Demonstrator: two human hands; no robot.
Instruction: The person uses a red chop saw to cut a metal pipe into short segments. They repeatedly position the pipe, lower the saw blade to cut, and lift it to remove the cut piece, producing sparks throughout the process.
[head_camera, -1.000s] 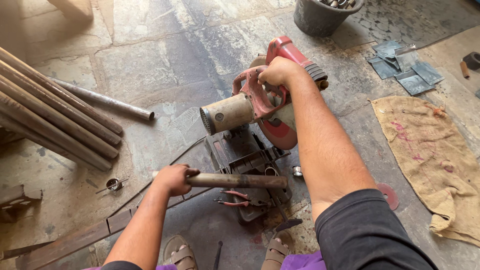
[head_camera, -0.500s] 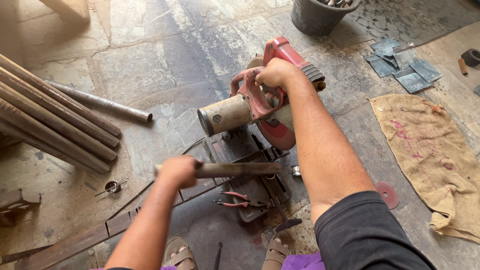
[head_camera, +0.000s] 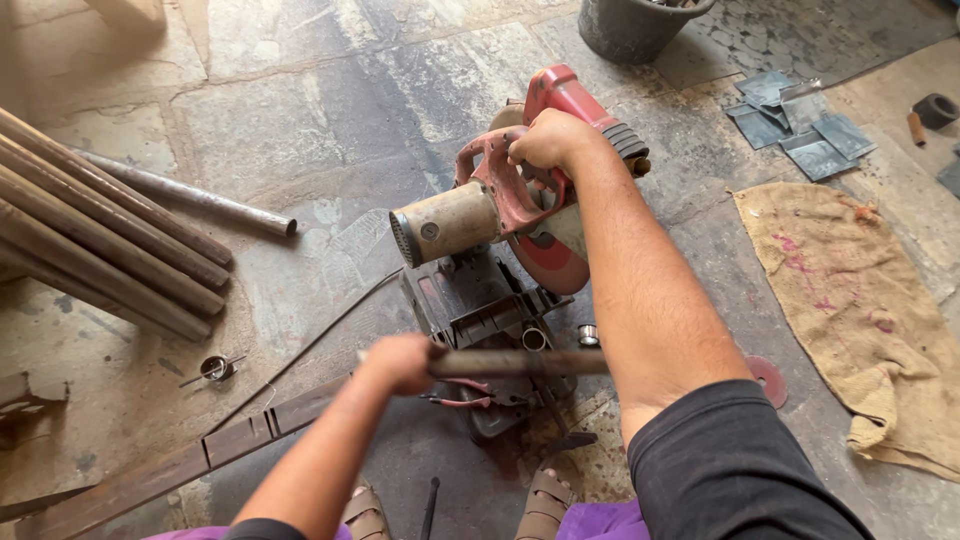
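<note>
My left hand (head_camera: 398, 362) is wrapped tight round a rusty pipe (head_camera: 515, 362) lying level across the saw (head_camera: 500, 215) base, stiff and heavy I judge, best gripped near the vise, while my right hand (head_camera: 548, 140) clasps the saw handle

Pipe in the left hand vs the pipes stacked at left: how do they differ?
The held pipe is short and lifted crosswise over the saw base by the left hand; the stacked pipes are long, lying diagonally on the floor, untouched. Both are round, rusty brown metal.
</note>
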